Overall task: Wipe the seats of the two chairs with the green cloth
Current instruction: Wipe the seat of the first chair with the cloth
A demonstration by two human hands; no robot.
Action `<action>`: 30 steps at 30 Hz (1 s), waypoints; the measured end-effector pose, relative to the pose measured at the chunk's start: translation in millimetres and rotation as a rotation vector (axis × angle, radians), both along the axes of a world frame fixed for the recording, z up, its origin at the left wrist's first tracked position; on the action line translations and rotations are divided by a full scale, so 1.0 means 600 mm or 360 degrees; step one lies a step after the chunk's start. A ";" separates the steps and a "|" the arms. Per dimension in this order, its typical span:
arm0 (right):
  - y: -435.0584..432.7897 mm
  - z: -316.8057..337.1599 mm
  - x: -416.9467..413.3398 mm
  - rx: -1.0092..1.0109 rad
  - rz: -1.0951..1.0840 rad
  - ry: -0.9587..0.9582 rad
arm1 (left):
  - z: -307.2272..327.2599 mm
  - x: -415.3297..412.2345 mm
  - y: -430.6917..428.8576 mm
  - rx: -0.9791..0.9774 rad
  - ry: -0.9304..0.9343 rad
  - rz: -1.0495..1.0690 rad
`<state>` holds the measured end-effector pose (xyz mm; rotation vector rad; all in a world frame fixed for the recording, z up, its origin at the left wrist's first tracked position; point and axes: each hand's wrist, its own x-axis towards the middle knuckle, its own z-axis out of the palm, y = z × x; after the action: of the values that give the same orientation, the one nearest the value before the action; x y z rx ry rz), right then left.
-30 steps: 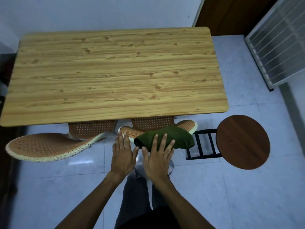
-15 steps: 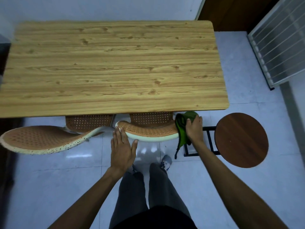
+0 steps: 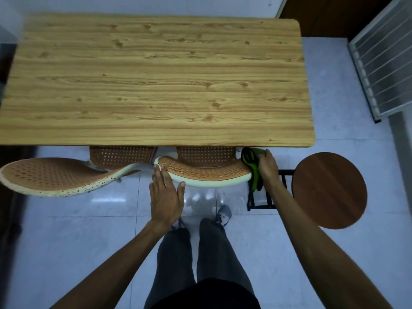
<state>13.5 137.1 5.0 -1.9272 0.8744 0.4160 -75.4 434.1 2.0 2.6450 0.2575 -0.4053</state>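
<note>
Two orange perforated chairs with pale rims are tucked under the wooden table [image 3: 156, 85]. The right chair's curved back [image 3: 205, 173] faces me, its seat mostly hidden beneath the tabletop. The left chair's back [image 3: 49, 176] curves out to the left. My left hand [image 3: 166, 197] lies flat, fingers together, on the left end of the right chair's back. My right hand [image 3: 266, 168] grips the green cloth [image 3: 250, 162] at the right end of that back; part of the cloth hangs down.
A round dark wooden stool [image 3: 330, 190] on a black frame stands just right of my right arm. A wire rack [image 3: 383, 59] leans at the far right. My legs and feet stand on the pale tiled floor [image 3: 66, 241].
My right hand carried the green cloth from the middle of the chair back to its right end and bunched it in a grip. My left hand stayed on the left end.
</note>
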 end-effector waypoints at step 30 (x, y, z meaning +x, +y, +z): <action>0.013 -0.025 -0.026 -0.0740 0.0730 -0.0205 | 0.034 0.008 -0.010 0.0094 0.0058 -0.0026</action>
<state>-2.1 144.6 -10.0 -2.5662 0.4608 0.3693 -70.6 428.3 22.5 2.7014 0.2632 -0.4587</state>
